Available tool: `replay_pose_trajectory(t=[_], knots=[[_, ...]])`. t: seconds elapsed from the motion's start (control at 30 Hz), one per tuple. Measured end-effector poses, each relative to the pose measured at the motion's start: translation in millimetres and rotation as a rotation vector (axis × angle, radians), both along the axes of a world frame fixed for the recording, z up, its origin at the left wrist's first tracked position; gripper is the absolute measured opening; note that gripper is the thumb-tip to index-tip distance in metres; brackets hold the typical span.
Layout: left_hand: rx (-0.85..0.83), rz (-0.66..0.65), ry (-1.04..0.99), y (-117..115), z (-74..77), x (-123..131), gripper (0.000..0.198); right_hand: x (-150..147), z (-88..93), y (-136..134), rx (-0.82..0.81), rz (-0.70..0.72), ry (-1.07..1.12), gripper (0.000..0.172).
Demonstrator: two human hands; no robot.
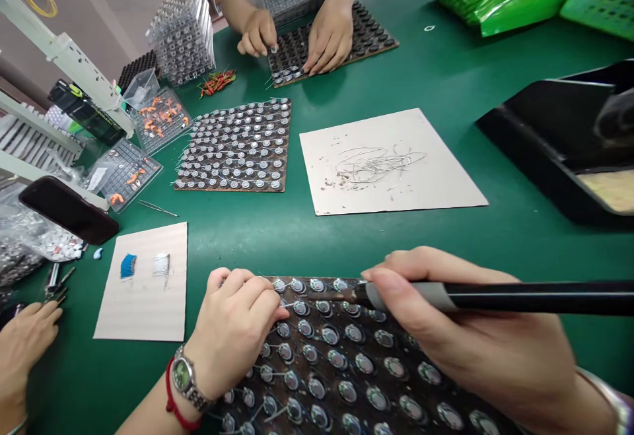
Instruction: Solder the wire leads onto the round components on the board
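My right hand (pixel 475 336) grips a black soldering iron (pixel 520 295) like a pen, its tip near the top row of a dark tray (pixel 347 382) filled with several small round silver parts. My left hand (pixel 232 329), a watch and red band at its wrist, rests on the tray's left side with fingers curled and pinched over the parts; what it pinches is too small to name.
A second filled tray (pixel 238 148) and a cardboard sheet (pixel 386 161) with wire scraps lie mid-table. Across the table a person's two hands (pixel 297 35) work on another tray. A phone (pixel 69 209), parts boxes (pixel 158 118) and a black bin (pixel 559 138) stand around. Another hand (pixel 22 342) rests at the left edge.
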State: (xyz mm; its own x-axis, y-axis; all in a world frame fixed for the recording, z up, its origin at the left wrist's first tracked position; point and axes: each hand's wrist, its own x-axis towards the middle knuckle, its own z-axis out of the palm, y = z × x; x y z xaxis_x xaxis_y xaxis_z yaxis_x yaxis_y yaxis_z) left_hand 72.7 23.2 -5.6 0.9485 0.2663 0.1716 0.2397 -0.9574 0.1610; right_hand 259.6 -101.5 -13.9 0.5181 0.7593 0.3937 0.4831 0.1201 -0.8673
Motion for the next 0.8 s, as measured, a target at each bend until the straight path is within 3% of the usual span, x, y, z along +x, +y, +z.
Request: replay_pose_trajectory(t=[0.2, 0.37, 0.57, 0.8], knots=[[-0.097, 0.053, -0.022, 0.4, 5.0, -10.0, 0.02, 0.2, 7.6, -19.7, -0.004, -0.089, 0.039, 0.021], [-0.244, 0.066, -0.028, -12.2, 10.2, -18.3, 0.013, -7.9, 8.1, -21.9, 0.009, -0.018, -0.025, 0.018], [-0.215, 0.074, -0.003, -19.9, 0.0, -14.1, 0.015, -11.7, 2.1, -12.5, 0.007, 0.028, -0.103, 0.019], [-0.199, 0.04, 0.026, -14.9, 2.7, -11.3, 0.016, -10.2, -1.3, -11.3, -0.028, 0.047, -0.117, 0.02]])
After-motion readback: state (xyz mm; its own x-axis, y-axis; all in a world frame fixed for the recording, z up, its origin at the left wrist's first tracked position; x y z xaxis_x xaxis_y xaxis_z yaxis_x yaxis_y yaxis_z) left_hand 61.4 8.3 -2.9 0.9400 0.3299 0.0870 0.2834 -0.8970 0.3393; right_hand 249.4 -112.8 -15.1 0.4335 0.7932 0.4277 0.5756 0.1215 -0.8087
